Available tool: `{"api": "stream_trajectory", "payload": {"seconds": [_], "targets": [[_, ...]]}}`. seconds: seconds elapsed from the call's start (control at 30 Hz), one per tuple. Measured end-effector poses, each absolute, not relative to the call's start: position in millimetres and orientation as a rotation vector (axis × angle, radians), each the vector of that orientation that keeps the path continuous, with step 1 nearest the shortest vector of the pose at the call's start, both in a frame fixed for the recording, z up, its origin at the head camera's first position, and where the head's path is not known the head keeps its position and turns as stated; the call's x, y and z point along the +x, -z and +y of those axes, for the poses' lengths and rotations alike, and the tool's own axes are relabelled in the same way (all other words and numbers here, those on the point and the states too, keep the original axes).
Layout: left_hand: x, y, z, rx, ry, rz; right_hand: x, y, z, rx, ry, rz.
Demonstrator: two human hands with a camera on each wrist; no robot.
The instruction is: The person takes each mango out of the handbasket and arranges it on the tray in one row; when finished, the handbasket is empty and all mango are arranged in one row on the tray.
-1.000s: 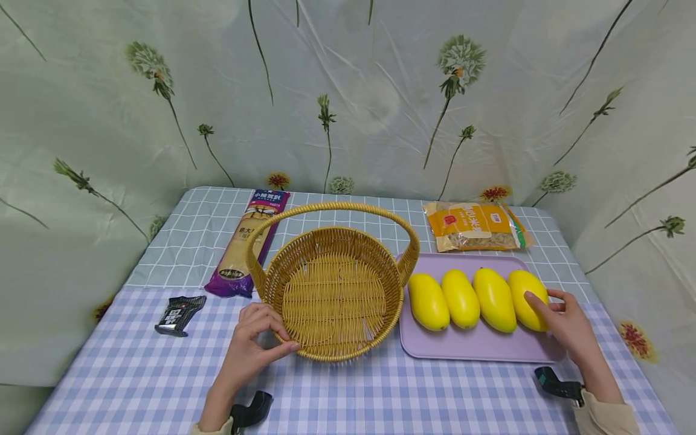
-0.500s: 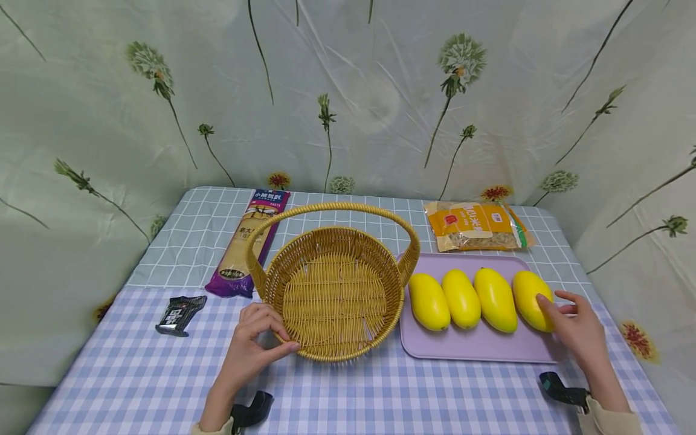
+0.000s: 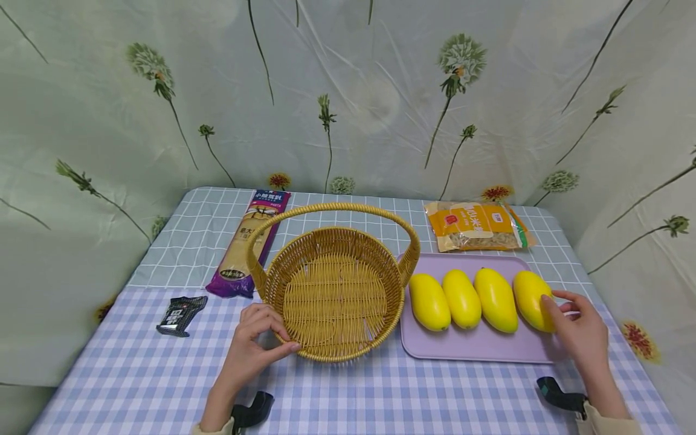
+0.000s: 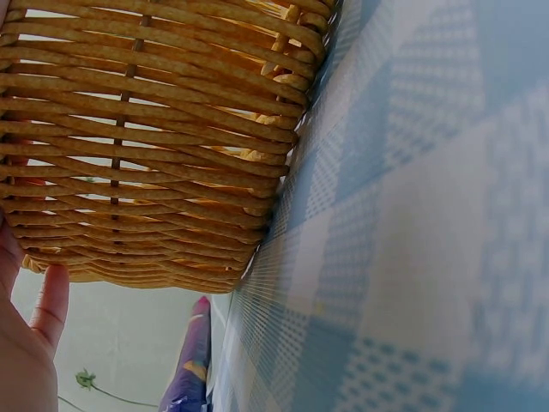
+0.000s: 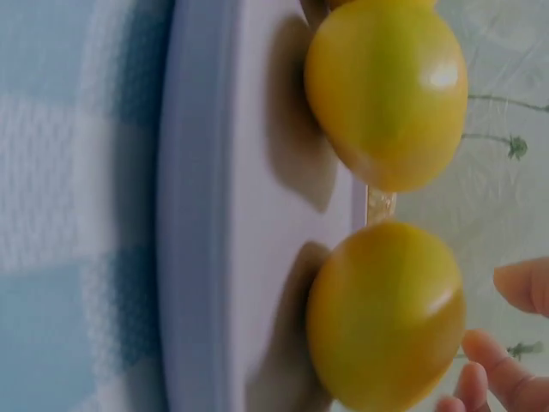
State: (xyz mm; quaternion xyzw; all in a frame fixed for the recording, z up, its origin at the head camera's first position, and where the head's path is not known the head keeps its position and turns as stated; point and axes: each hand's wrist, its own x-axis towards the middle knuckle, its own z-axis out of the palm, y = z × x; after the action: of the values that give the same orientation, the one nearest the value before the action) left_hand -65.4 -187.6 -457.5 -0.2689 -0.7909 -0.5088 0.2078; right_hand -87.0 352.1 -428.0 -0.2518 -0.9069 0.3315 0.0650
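My left hand pinches the near-left rim of a round wicker basket with a tall arched handle. In the left wrist view the woven side of the basket fills the upper left, and part of my hand shows at its rim. Several yellow mangoes lie in a row on a lilac tray. At the rightmost mango is my right hand, thumb and fingers spread at its right side. The right wrist view has my thumb apart from that mango, with the fingertips close beside it.
A purple pasta packet lies behind the basket's left side. Behind the tray is an orange-and-clear food bag. A small black wrapped packet sits at the left on the checked cloth. A printed curtain hangs behind the table.
The rightmost mango has shifted slightly to the right, apart from its neighbour. My right hand has moved right along with it. My left hand and the basket have stayed in place.
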Motion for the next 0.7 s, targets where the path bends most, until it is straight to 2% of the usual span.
{"api": "stream_trajectory", "payload": {"seconds": [0.23, 0.57, 0.7], "targets": [[-66, 458, -189, -0.734, 1.432, -2.222, -105, 486, 387, -0.616, -0.866, -2.609], [-61, 442, -183, -0.723, 1.424, -2.222, -103, 468, 343, -0.245, -0.873, -2.522], [-58, 427, -179, -0.724, 1.430, -2.228, -106, 479, 336, -0.139, -0.847, -2.470]]}}
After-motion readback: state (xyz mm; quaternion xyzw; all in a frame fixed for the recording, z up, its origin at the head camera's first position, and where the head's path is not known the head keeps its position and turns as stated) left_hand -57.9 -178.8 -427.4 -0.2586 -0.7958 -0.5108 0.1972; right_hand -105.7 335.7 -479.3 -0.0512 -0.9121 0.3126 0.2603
